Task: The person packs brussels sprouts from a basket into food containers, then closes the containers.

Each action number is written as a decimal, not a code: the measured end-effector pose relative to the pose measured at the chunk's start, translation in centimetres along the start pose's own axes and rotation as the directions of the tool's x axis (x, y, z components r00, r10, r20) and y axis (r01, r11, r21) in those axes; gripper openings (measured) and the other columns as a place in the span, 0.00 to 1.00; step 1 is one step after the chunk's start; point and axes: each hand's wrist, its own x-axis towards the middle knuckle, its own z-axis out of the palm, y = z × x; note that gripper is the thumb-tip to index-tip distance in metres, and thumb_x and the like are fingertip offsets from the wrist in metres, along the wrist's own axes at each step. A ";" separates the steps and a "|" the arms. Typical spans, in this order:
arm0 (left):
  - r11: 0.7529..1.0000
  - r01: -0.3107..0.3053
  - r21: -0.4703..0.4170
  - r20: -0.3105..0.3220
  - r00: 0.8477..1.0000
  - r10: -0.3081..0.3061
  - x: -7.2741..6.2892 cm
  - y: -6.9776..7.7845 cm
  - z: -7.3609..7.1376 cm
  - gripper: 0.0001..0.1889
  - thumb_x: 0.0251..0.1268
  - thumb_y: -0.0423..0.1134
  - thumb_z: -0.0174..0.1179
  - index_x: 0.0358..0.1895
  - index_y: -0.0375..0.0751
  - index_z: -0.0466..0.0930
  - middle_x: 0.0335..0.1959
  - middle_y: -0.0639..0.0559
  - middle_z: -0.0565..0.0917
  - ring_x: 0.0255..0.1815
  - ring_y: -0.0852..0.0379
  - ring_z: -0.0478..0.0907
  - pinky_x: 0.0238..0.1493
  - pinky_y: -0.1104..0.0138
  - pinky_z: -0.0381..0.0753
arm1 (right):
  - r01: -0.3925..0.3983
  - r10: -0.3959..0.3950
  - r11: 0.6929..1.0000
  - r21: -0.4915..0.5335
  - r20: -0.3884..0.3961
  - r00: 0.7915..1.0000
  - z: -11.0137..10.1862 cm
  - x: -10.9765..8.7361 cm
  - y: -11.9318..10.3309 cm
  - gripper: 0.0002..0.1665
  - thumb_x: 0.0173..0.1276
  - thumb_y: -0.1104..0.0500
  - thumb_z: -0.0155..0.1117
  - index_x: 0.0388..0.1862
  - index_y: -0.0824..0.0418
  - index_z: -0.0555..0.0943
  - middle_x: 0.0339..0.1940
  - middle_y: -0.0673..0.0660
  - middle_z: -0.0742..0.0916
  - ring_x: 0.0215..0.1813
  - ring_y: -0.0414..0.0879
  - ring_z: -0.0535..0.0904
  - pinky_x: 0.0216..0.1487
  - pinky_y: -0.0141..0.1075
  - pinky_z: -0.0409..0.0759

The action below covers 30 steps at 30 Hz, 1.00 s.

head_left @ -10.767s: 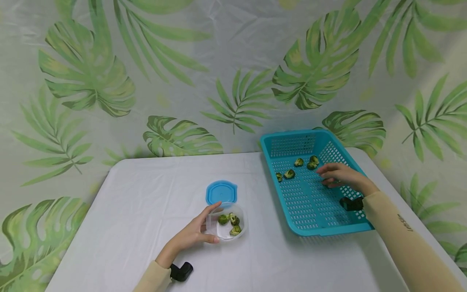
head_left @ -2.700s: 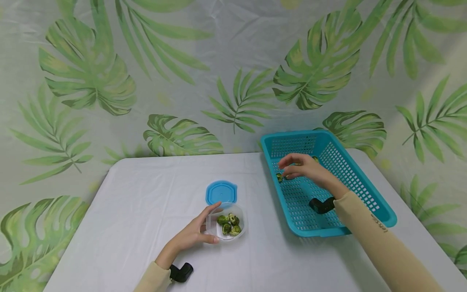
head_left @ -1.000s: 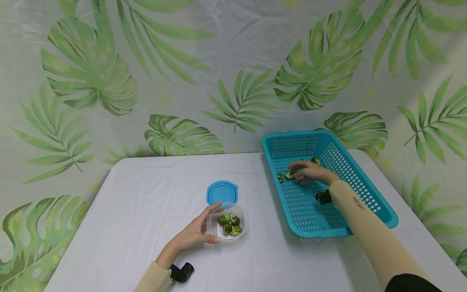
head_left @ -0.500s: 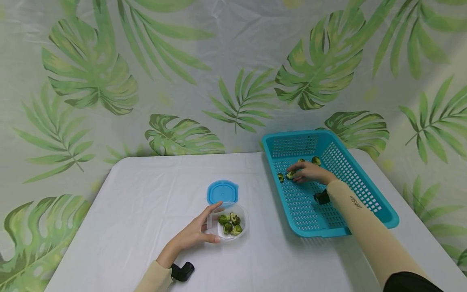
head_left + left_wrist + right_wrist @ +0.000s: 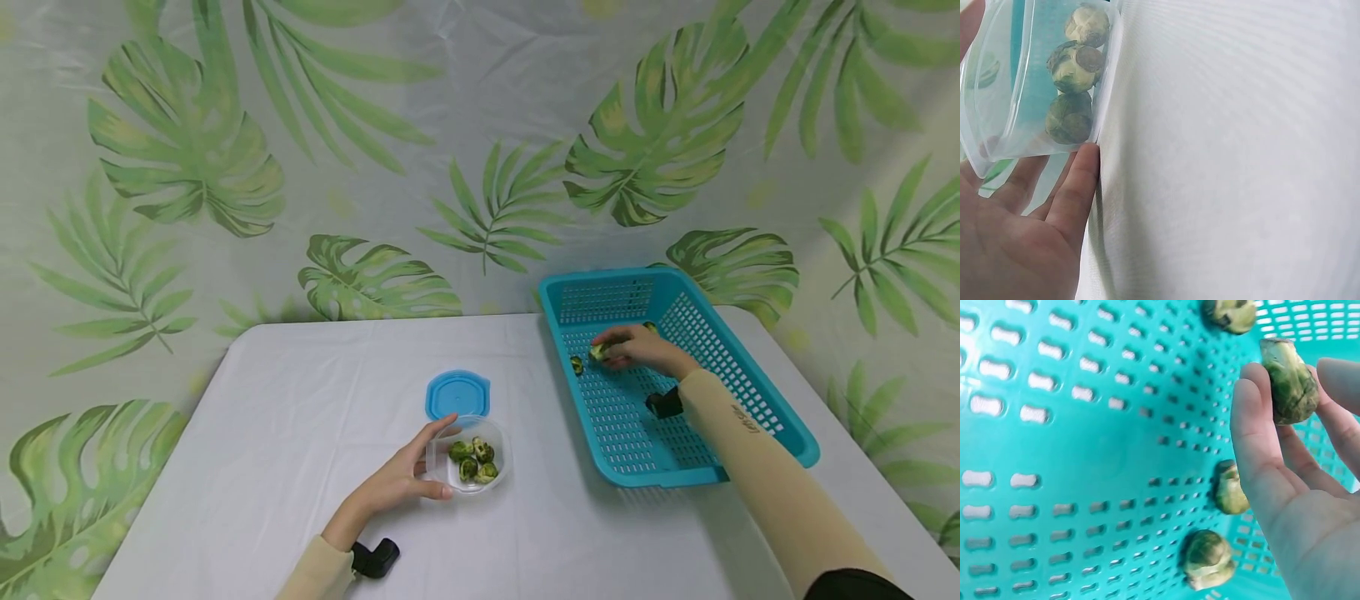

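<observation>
My left hand (image 5: 393,479) grips the side of a clear plastic container (image 5: 504,457), thumb at the front and fingers behind it. Several Brussels sprouts (image 5: 468,469) lie inside; the left wrist view shows some Brussels sprouts (image 5: 1072,65) through the container wall. My right hand (image 5: 641,348) is over the blue perforated basket (image 5: 660,479). Between its thumb and fingers it pinches a Brussels sprout (image 5: 1291,384), held off the basket floor. Below and beside the hand, other Brussels sprouts (image 5: 1208,559) rest in the basket, and one Brussels sprout (image 5: 577,365) sits by its left wall.
A blue lid (image 5: 457,394) lies flat just behind the container. The white-covered table (image 5: 315,400) carries everything, and a leaf-patterned sheet (image 5: 487,208) hangs behind it. The basket's raised wall stands between my right hand and the container.
Since the earliest frame, one more Brussels sprout is in the container. My right hand has reached down to a sprout in the basket and lifted it slightly. My left hand stays put.
</observation>
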 end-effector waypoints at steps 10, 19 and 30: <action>1.000 -0.004 -0.003 0.003 1.000 0.004 0.0 0.0 0.0 0.50 0.55 0.39 0.69 0.77 0.44 0.45 0.72 0.41 0.59 0.73 0.39 0.50 0.62 0.38 0.58 | 0.071 -0.071 0.997 -0.007 -0.041 0.997 0.2 -1.2 -0.9 0.21 0.73 0.68 0.49 0.62 0.76 0.67 0.54 0.70 0.77 0.56 0.70 0.72 0.56 0.58 0.71; 1.000 -0.009 -0.003 0.001 1.000 0.009 0.0 -0.1 0.0 0.50 0.55 0.38 0.69 0.77 0.44 0.45 0.72 0.41 0.59 0.73 0.39 0.51 0.62 0.39 0.59 | 0.137 -0.137 0.991 0.000 -0.051 0.989 0.5 -2.4 -2.1 0.22 0.71 0.65 0.55 0.60 0.76 0.69 0.53 0.70 0.75 0.50 0.64 0.78 0.53 0.57 0.75; 1.000 -0.018 0.003 0.000 1.000 0.018 0.0 -0.2 0.0 0.50 0.55 0.38 0.69 0.77 0.44 0.45 0.72 0.41 0.59 0.73 0.39 0.51 0.62 0.40 0.60 | 0.192 -0.192 0.980 0.057 -0.006 0.981 1.4 -3.3 -3.3 0.23 0.71 0.62 0.58 0.58 0.75 0.69 0.55 0.71 0.73 0.51 0.60 0.79 0.51 0.48 0.78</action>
